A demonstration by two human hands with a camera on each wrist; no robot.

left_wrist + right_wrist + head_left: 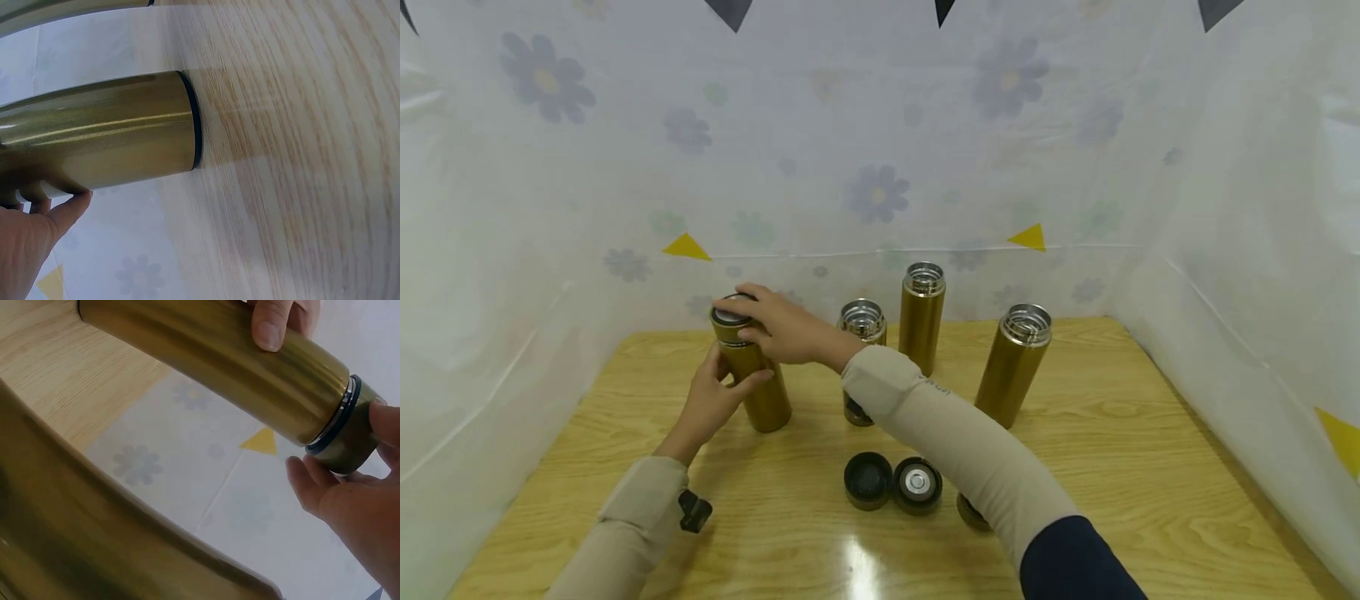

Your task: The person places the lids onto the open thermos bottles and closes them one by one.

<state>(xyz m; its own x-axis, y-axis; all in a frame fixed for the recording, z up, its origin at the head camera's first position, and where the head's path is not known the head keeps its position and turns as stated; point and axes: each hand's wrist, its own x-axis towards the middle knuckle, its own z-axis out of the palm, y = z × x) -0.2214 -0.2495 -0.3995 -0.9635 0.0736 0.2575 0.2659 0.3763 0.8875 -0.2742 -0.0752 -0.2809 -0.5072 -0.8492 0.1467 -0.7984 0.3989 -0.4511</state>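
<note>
A tall, gold metal cylindrical bottle [767, 400] stands at the left of the yellow wood-grain surface [1112, 467], where we have the fingers of our left hand [711, 400] curled round its body and those of our right hand [790, 329] gripping its round gold screw cap [727, 332], a thin gap showing at the neck. To its right stand three matching open-mouthed bottles [1011, 375], and three dark round caps [868, 481] lie nearer us; we judge those three sets apart and this fourth unfinished, but cannot tell whether its cap is going on or off.
</note>
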